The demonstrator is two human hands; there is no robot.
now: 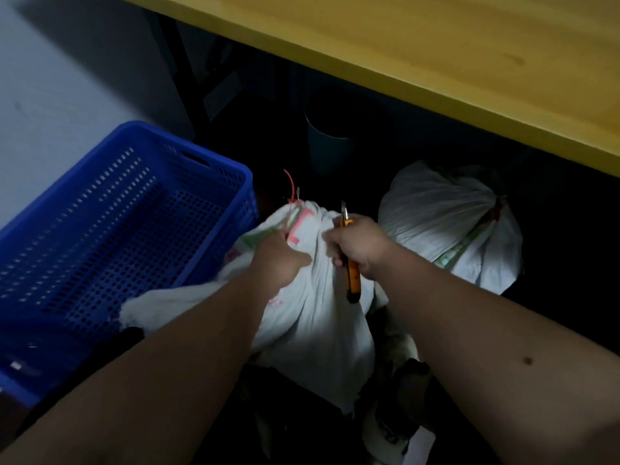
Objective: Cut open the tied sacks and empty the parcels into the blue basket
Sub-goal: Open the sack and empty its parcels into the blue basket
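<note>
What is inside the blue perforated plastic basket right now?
The blue perforated plastic basket shows mostly bare floor; a corner of the white woven sack drapes over its rim. Its near end is dark and partly hidden by the left forearm.

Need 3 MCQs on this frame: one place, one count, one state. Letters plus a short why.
1. Where is the blue perforated plastic basket relative to the near white woven sack?
A left of it
B right of it
C on the table

2. How many white tied sacks are visible?
A one
B two
C four

3. What does the right hand hold?
A nothing
B red tie
C orange utility knife

Key:
1 A, the basket sits left of the sack.
2 B, a second white sack lies under the yellow wooden table.
3 C, fingers wrap the knife handle while the left hand grips the sack.
</note>
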